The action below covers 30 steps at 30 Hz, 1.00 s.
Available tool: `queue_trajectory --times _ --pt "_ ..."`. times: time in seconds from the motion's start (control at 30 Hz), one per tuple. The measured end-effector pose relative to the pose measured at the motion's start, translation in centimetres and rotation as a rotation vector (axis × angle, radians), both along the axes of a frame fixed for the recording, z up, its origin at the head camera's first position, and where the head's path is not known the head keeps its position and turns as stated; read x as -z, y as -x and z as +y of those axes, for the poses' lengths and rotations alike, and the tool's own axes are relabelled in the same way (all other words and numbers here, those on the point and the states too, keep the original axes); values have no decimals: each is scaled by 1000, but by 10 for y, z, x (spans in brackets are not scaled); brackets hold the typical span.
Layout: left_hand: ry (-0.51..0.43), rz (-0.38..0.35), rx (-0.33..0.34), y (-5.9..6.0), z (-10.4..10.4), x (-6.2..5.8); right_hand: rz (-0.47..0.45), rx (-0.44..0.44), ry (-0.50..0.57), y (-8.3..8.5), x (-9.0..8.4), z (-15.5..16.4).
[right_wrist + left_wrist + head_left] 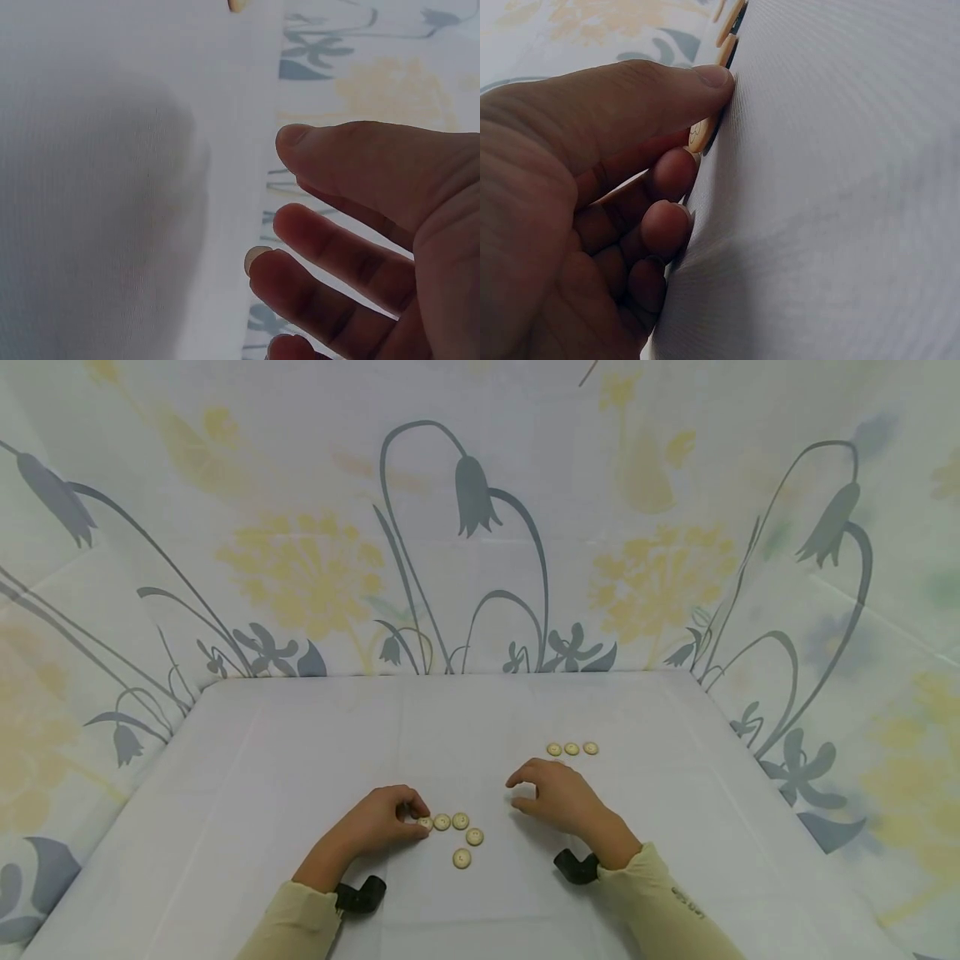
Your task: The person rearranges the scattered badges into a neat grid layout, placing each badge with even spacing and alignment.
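Observation:
My left hand (378,820) pinches a small round cream disc, which looks like a button (425,823), between thumb and fingers at the left end of a short row. In the left wrist view the thumb covers part of this disc (698,133), tilted edge-on against the white cloth. Two similar discs (442,822) continue the row to its right, and two more (475,837) curve down towards the front. My right hand (561,795) is held over the cloth to the right, thumb and fingers apart, with nothing between them.
Three more cream discs (572,748) lie in a line just beyond the right hand. A white cloth (300,735) covers the table, with flower-patterned fabric (480,568) at the back and both sides. Each wrist carries a black band mount (576,866).

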<state>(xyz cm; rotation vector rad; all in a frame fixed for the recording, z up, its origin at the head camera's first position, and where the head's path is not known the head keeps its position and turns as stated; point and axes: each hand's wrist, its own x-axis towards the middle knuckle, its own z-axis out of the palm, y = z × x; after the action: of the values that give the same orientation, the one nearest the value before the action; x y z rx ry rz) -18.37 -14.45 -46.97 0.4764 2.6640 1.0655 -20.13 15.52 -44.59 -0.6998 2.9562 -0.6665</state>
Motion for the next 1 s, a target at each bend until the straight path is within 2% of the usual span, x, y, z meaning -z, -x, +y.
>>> queue_trajectory --times 0.5,0.83,1.0 --pt "5 -2 -4 0 0 1 12 -146 -27 -16 -4 -18" --pt "1 9 6 0 -1 2 -9 -201 -98 -21 0 -31" --pt "-1 6 1 0 -1 1 -10 -230 -100 -23 2 -35"
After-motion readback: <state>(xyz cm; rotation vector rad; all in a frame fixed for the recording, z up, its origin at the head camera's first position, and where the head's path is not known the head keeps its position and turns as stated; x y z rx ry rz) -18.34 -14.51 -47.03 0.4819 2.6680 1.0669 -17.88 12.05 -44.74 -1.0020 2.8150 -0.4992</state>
